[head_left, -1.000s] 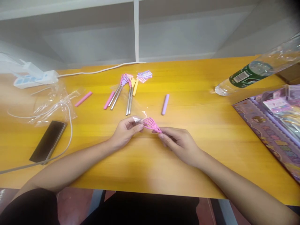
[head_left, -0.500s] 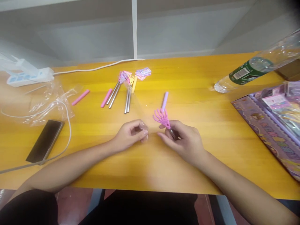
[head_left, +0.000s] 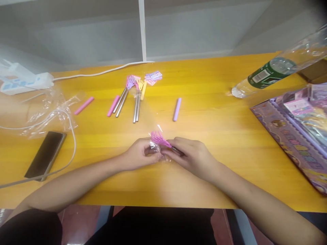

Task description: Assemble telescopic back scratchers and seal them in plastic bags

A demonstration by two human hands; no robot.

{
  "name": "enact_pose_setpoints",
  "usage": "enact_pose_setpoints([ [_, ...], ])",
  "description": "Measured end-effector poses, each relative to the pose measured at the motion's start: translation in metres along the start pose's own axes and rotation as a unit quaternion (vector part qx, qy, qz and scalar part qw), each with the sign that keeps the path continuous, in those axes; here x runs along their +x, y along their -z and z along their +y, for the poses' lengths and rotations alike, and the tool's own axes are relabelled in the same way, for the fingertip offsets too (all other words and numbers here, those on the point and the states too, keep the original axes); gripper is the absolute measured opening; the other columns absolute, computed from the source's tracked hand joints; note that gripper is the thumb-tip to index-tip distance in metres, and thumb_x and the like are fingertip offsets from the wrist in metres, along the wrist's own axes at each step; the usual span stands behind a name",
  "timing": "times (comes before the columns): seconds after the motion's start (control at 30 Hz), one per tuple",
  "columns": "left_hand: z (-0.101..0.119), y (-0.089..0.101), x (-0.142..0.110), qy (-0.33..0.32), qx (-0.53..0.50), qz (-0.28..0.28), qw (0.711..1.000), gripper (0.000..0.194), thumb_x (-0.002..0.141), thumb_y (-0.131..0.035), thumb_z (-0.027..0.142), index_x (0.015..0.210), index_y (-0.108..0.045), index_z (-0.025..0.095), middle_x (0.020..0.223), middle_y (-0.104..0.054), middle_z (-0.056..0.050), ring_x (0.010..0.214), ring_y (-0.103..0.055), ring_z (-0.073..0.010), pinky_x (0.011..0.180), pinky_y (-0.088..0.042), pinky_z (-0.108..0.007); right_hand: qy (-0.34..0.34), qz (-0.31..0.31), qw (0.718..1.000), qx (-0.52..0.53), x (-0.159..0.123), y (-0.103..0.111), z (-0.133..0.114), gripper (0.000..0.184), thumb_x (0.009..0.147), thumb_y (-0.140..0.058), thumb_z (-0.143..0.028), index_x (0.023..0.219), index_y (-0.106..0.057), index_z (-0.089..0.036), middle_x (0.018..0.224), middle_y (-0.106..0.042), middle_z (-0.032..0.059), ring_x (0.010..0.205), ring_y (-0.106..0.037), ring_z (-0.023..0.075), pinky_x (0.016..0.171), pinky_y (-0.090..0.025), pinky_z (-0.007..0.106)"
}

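My right hand [head_left: 192, 154] is closed around the short metal stem of a small pink hand-shaped scratcher [head_left: 158, 139], whose claw end points up and to the left. My left hand [head_left: 140, 156] is closed on a crumpled clear plastic wrapper [head_left: 155, 148] right beside the claw. Both hands meet at the middle of the yellow table [head_left: 219, 136]. A lilac cap [head_left: 176, 109] lies just beyond them.
Several more scratchers [head_left: 133, 98] and pink caps [head_left: 84, 105] lie farther back with small cards [head_left: 153, 76]. A phone [head_left: 45, 154], cable, clear bags and power strip [head_left: 22, 83] are at left. A bottle [head_left: 268, 76] and a purple box [head_left: 296, 132] sit at right.
My right hand swung the pink scratcher away to the right, then brought it back left against my left hand, which kept hold of the clear wrapper.
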State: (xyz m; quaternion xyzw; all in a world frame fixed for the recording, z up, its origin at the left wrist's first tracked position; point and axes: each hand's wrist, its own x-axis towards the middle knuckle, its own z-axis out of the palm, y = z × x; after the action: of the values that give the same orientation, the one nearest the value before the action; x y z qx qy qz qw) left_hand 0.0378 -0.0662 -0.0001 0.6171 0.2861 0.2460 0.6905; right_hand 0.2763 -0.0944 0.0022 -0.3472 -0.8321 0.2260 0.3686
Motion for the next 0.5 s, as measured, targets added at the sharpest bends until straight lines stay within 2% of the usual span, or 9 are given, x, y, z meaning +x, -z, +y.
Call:
enact_pose_setpoints([
  [0.1, 0.002, 0.0001, -0.0001, -0.006, 0.043, -0.013, 0.999, 0.014, 0.094, -0.07, 0.024, 0.105, -0.072, 0.014, 0.094, -0.077, -0.007, 0.088, -0.073, -0.0188, 0.084, -0.058, -0.029, 0.021, -0.005, 0.999, -0.024, -0.0002, -0.0008, 0.0001, 0.011, 0.108, -0.067, -0.024, 0.114, -0.069, -0.015, 0.081, -0.066, 0.001, 0.065, -0.06, 0.0116, 0.06, -0.045, 0.023],
  [0.23, 0.0062, 0.0003, 0.0006, 0.0, 0.046, -0.033, 0.998, 0.018, 0.094, -0.07, 0.022, 0.11, -0.074, 0.015, 0.102, -0.079, -0.008, 0.094, -0.075, -0.0201, 0.087, -0.059, -0.03, 0.038, 0.004, 0.997, -0.06, 0.0018, -0.0004, -0.0011, 0.005, 0.108, -0.064, -0.02, 0.11, -0.067, -0.016, 0.079, -0.066, -0.0001, 0.062, -0.059, 0.0107, 0.056, -0.042, 0.024],
  [0.3, 0.0082, -0.0007, 0.0008, 0.005, 0.064, -0.026, 0.998, 0.021, 0.094, -0.069, 0.021, 0.113, -0.075, 0.016, 0.105, -0.079, -0.008, 0.095, -0.074, -0.0196, 0.088, -0.058, -0.03, 0.042, 0.016, 0.997, -0.069, 0.0032, 0.0004, -0.0018, 0.003, 0.107, -0.065, -0.018, 0.108, -0.066, -0.016, 0.076, -0.065, -0.0013, 0.06, -0.057, 0.0099, 0.055, -0.041, 0.024],
  [0.43, 0.01, -0.0055, -0.0004, 0.041, 0.096, 0.013, 0.994, 0.013, 0.094, -0.066, 0.019, 0.102, -0.075, 0.015, 0.086, -0.075, -0.002, 0.073, -0.067, -0.0138, 0.069, -0.053, -0.024, 0.038, 0.048, 0.994, -0.093, 0.0041, 0.0009, -0.0036, 0.002, 0.105, -0.065, -0.016, 0.106, -0.064, -0.017, 0.072, -0.061, -0.0033, 0.057, -0.053, 0.0088, 0.054, -0.041, 0.022],
  [0.5, 0.0091, -0.0073, -0.0014, 0.046, 0.082, 0.015, 0.995, 0.01, 0.094, -0.067, 0.021, 0.098, -0.074, 0.015, 0.084, -0.074, -0.002, 0.072, -0.067, -0.0137, 0.068, -0.053, -0.024, 0.039, 0.057, 0.992, -0.103, 0.0034, 0.0003, -0.0046, 0.003, 0.105, -0.065, -0.017, 0.107, -0.064, -0.018, 0.071, -0.06, -0.0035, 0.056, -0.053, 0.0088, 0.053, -0.042, 0.022],
])
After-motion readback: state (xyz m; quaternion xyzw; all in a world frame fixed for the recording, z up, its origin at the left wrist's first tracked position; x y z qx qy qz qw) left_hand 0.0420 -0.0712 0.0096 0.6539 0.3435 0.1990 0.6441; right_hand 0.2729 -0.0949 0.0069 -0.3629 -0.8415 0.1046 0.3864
